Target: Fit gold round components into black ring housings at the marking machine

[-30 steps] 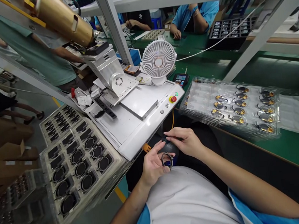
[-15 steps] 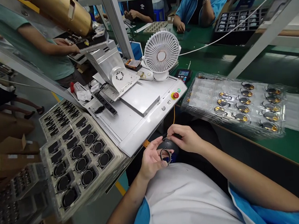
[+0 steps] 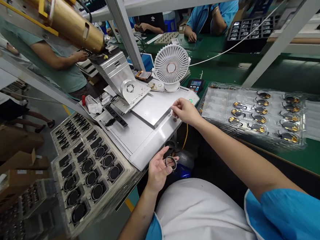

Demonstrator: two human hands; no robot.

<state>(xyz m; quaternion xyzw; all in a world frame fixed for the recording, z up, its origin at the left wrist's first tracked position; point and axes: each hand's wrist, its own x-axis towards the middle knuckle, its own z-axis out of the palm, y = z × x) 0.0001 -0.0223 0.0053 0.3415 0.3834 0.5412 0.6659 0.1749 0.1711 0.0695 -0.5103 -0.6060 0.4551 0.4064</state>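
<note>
My left hand (image 3: pixel 158 170) is low in front of my body, shut on a small dark ring (image 3: pixel 170 163) held between fingers and thumb. My right hand (image 3: pixel 185 111) reaches forward, its pinched fingertips on the front panel (image 3: pixel 161 134) of a white bench machine, by a small round button (image 3: pixel 174 114). The red stop button is hidden behind this hand. Below the panel edge, a dark rounded object (image 3: pixel 170 145) partly shows near a pale, blue-based object (image 3: pixel 185 162).
A tray of black rings (image 3: pixel 92 172) lies left of the machine, and a clear blister tray of gold-coloured parts (image 3: pixel 253 117) lies right. A white fan (image 3: pixel 171 66) stands behind. A co-worker in a green shirt (image 3: pixel 60 65) stands at back left.
My right hand has left the dark ball-shaped object and moved forward onto the machine's panel. The ring stays in my left hand, and the view has shifted slightly.
</note>
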